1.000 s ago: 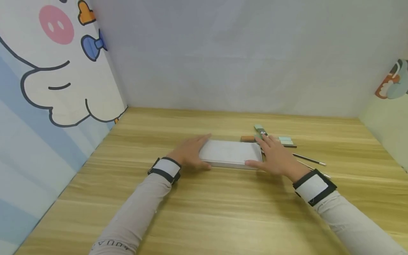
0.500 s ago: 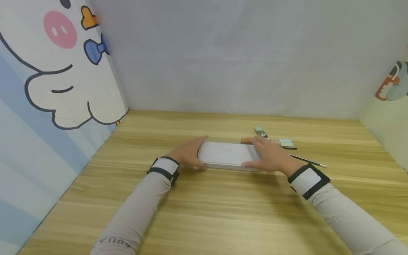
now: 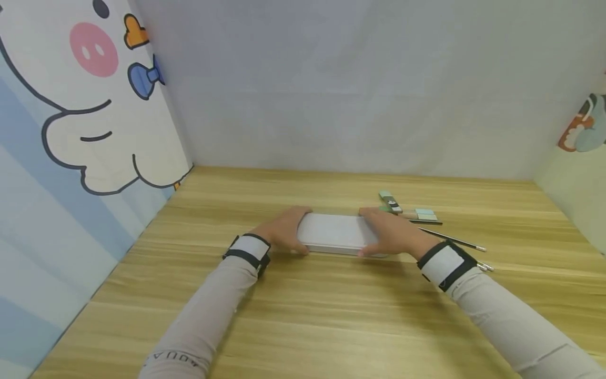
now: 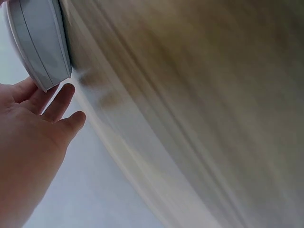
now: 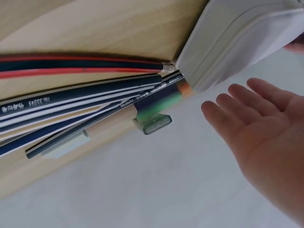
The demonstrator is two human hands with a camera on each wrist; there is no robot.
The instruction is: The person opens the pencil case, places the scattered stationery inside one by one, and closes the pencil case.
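A white case [image 3: 333,230] with rounded corners and a seam along its side lies at the middle of the table. My left hand [image 3: 285,229] grips its left end, thumb at the near side and fingers at the far side. In the left wrist view, fingers [image 4: 40,97] touch the corner of the case, while two others stand free of it. My right hand [image 3: 388,231] spans the right end of the case, thumb along the near edge. The right wrist view shows its fingers [image 5: 228,118] straight, close beside the case.
Several dark pencils [image 5: 76,90] lie right of the case, partly under my right wrist in the head view. Behind them are a small green and dark piece [image 3: 390,201] and a pale block [image 3: 426,214]. A wall [image 3: 355,105] stands behind the wooden table [image 3: 322,316].
My right hand has moved left onto the right end of the case, with its thumb further along the near edge. The left hand stays at the left end. The head view has tilted slightly.
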